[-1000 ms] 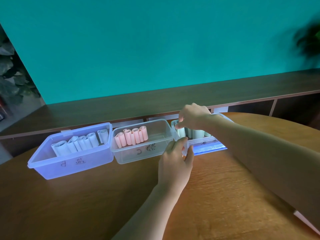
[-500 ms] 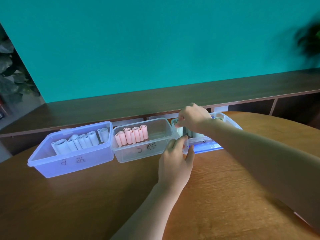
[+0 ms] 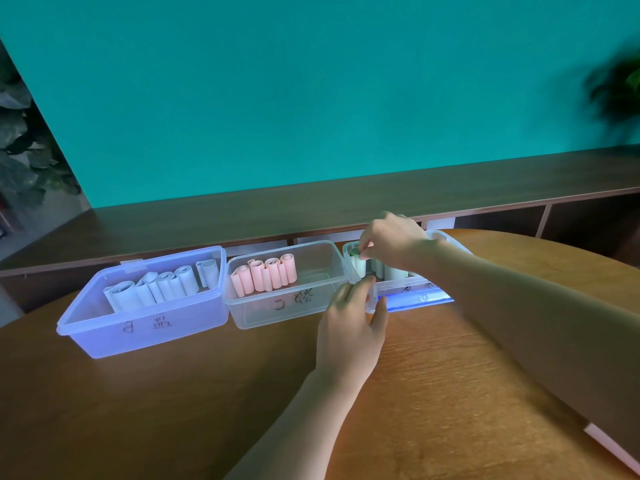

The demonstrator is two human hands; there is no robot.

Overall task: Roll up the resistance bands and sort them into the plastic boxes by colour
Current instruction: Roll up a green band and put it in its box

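Three plastic boxes stand in a row on the wooden table. The left box [image 3: 104, 336] holds several pale blue rolled bands [image 3: 162, 287]. The middle box [image 3: 322, 271] holds several pink rolls [image 3: 266, 273]. The right box [image 3: 415, 297] holds pale green rolls [image 3: 393, 273]. My right hand [image 3: 393, 239] reaches into the right box and pinches the top of a green roll [image 3: 358, 265] at its left end. My left hand [image 3: 351, 323] grips the right box's near left corner, thumb on the rim.
A long dark wooden shelf unit [image 3: 311, 206] runs behind the table against a teal wall. Plants stand at the far left [image 3: 24, 150] and upper right [image 3: 620, 88]. A white object's edge [image 3: 609, 441] shows at the lower right.
My right hand has shifted slightly inside the right box, its fingers now down on the leftmost green roll. The left hand stays at the box corner.
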